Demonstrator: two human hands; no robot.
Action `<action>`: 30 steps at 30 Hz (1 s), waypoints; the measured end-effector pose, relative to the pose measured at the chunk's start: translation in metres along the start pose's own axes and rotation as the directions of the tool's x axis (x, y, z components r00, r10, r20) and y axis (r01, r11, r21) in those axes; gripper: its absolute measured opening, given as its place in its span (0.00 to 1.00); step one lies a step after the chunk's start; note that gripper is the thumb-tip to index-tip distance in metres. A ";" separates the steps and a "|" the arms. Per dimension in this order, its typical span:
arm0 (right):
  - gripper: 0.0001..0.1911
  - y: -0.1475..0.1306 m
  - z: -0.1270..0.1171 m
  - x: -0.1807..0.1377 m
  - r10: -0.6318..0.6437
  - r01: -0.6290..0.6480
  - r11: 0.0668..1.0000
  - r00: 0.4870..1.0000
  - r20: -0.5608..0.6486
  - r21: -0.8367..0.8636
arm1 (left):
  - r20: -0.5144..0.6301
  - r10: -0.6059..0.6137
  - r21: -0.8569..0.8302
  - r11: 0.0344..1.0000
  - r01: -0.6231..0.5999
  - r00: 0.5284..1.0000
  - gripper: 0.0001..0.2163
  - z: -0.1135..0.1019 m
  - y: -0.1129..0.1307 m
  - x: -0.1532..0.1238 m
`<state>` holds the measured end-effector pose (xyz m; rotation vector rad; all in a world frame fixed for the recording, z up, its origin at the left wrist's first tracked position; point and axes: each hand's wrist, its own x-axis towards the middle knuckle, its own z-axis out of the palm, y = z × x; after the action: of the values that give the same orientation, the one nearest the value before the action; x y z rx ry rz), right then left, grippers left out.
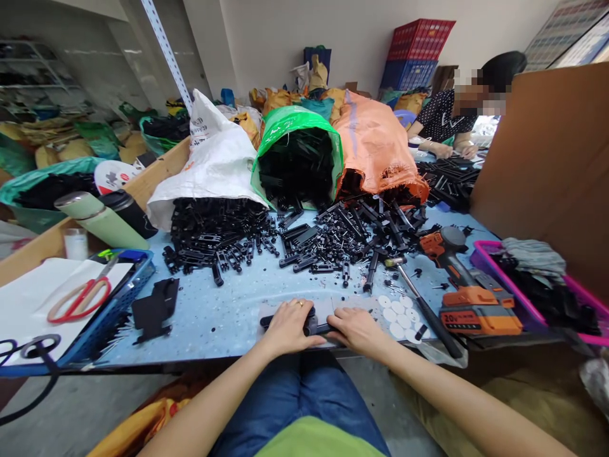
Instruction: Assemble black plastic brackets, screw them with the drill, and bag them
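Both hands are at the front edge of the blue table (200,330), over a flat grey plate (326,309). A long black plastic part (314,326) lies across the plate. My left hand (291,327) is curled over its left and middle stretch, covering most of it. Fingertips of my right hand (356,329) grip its right end. Beyond the hands spreads a pile of small black plastic pieces, screws and pins (333,238). To the right of my right hand lie white round discs (398,317) and a hammer (423,304) with a black handle.
An orange cordless drill (476,311) and a pink basket (590,336) stand right. White (214,165), green (297,117) and orange (380,143) sacks spill black parts behind. Scissors (80,301) rest left, near a green bottle (102,219). A co-worker (447,120) works beyond a cardboard panel (547,146).
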<state>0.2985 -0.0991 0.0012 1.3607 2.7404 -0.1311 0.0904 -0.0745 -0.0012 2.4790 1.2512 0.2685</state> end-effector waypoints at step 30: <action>0.15 0.079 -0.003 0.033 0.437 -0.419 0.899 0.860 -0.264 0.126 | -0.254 -0.147 0.013 0.988 0.155 0.956 0.11 -0.011 -0.020 0.172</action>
<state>0.3415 -0.0255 -0.0023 2.1225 2.5702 0.0100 0.1737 0.0775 0.0032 2.4166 1.5494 0.5414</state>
